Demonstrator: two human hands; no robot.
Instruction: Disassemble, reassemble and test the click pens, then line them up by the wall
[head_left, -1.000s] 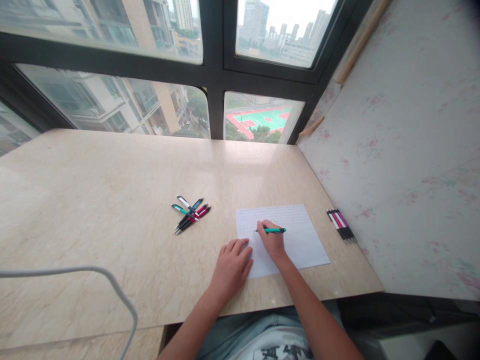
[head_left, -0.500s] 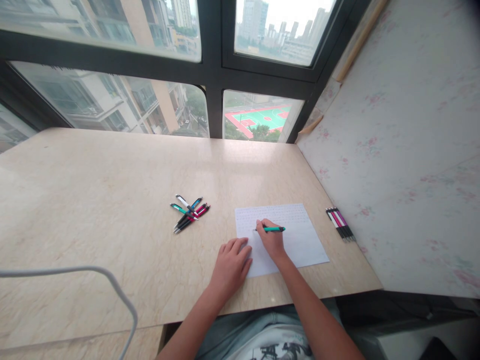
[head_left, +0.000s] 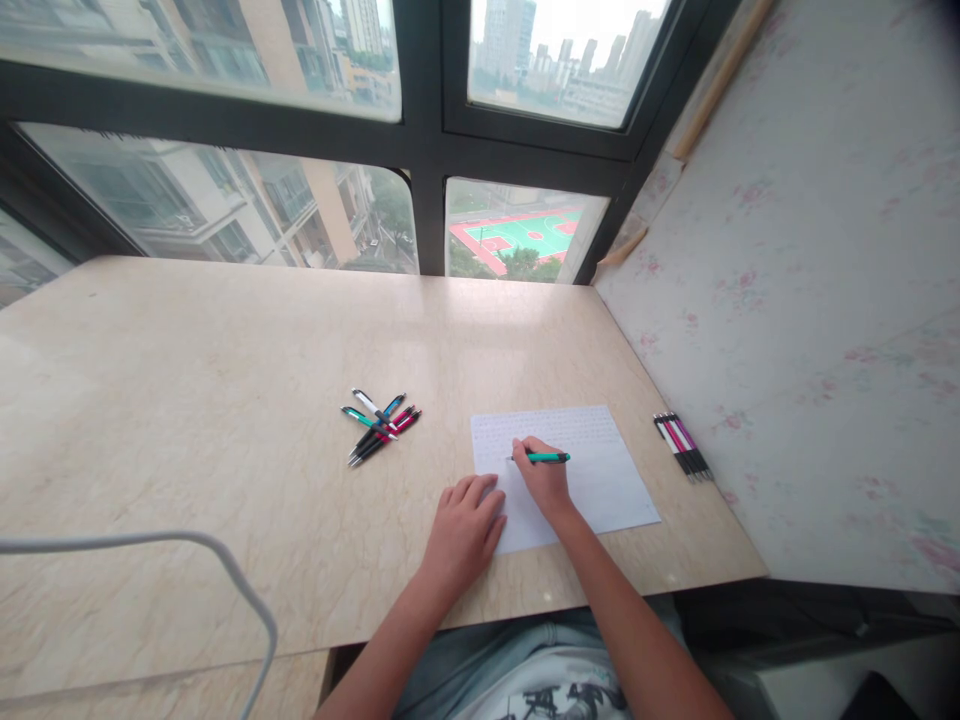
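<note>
A white sheet of paper [head_left: 600,470] with faint lines of writing lies on the beige marble desk [head_left: 225,400]. My right hand [head_left: 544,480] is closed around a teal pen [head_left: 551,458], whose tip touches the paper near its left side. My left hand [head_left: 461,530] rests flat on the paper's lower left corner with fingers spread.
A loose pile of several pens [head_left: 379,420] lies left of the paper. A neat row of several more pens [head_left: 682,446] lies by the right wall [head_left: 810,300]. A white cable [head_left: 187,545] loops at the lower left. Windows [head_left: 420,150] border the desk's far edge.
</note>
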